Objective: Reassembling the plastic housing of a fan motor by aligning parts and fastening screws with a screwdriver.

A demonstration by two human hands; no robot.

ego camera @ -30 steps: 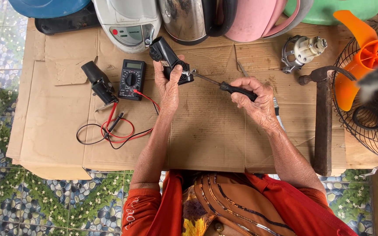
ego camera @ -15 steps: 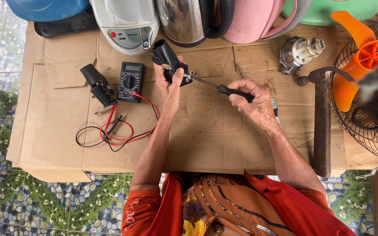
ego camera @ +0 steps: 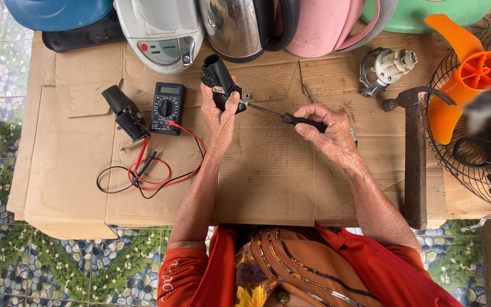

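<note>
Meter near the cardboard's far-left corner, leads before it; hammer along the right edge; kettles along the far edge.

Flattened brown cardboard is covering a wooden table, which is standing on a floor of green, pebble-patterned tiles, evenly lit by daylight, showing left and near.

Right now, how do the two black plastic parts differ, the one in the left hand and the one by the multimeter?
The held part is gripped in the left hand with the screwdriver tip at it; the loose part lies untouched on the cardboard left of the multimeter. Both are black and angular.
</note>
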